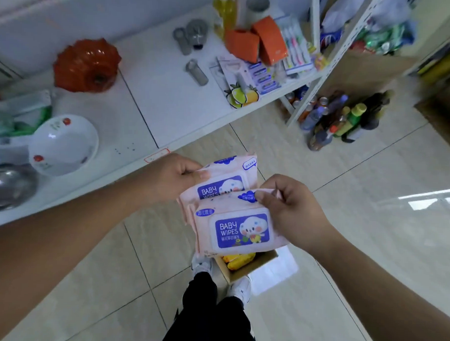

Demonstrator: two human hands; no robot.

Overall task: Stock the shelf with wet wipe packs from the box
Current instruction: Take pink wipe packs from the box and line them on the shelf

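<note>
Two packs lie crosswise: left hand (172, 176) pinches the far pack (224, 187), right hand (294, 209) the near pack (242, 229); the shelf (170, 99) lies ahead-left, nearer the left hand.

— What colours are the packs?
— The near wipe pack (239, 229) and the far wipe pack (223, 180) are both pale pink. Each has a violet-blue label with white "BABY WIPES" lettering and a white cloud cartoon.
— The box (251, 269) at six o'clock?
— Brown cardboard, with yellow packs (238, 261) inside.
— The shelf (170, 99)?
— White. There's a glossy red-orange dish (86, 64) at ten o'clock, a white bowl (63, 144) with red prints at nine, and orange cartons (256, 42) at twelve.
— The floor (371, 188)?
— Beige tiles.
</note>
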